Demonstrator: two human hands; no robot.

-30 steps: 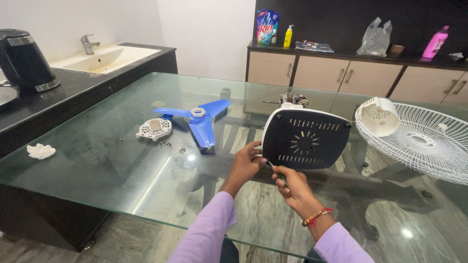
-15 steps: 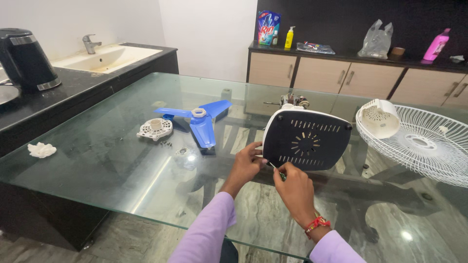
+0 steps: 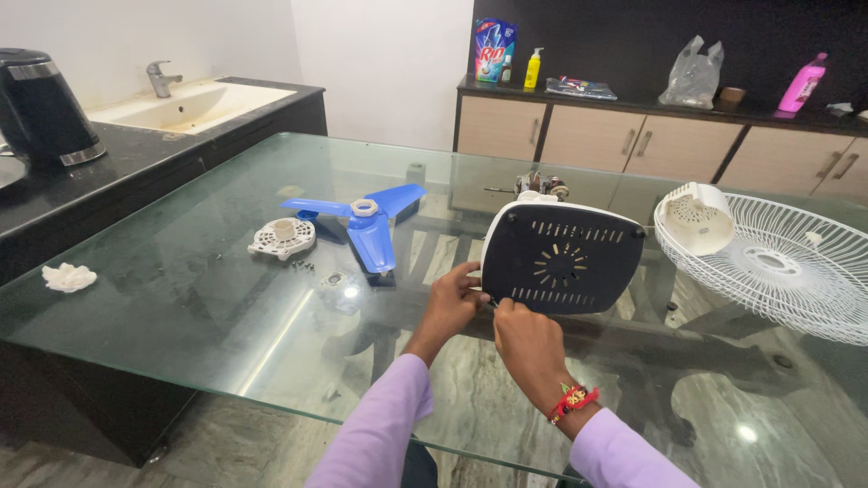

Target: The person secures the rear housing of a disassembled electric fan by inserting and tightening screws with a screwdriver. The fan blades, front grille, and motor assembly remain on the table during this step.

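Note:
A fan base (image 3: 561, 262), dark underside with vent slots and a white rim, stands tilted on edge on the glass table (image 3: 181, 298). My left hand (image 3: 452, 303) grips its lower left edge. My right hand (image 3: 529, 348) is closed around a small screwdriver, held against the base's lower left corner; the tool is almost wholly hidden by the fingers. A red and gold thread bracelet sits on that wrist. Behind the base, a bare motor (image 3: 538, 185) partly shows.
A blue three-blade fan blade (image 3: 366, 226), a white round vented cover (image 3: 282, 238) and small screws (image 3: 307, 266) lie to the left. A white wire grille (image 3: 796, 271) and white housing (image 3: 696, 217) lie right. Kettle (image 3: 36, 104), sink (image 3: 190, 104), tissue (image 3: 65, 276) left; bottles on the far cabinet.
My right hand has moved up and left to the base's lower left corner and turned over, hiding the green screwdriver handle. My left hand and the base have stayed put.

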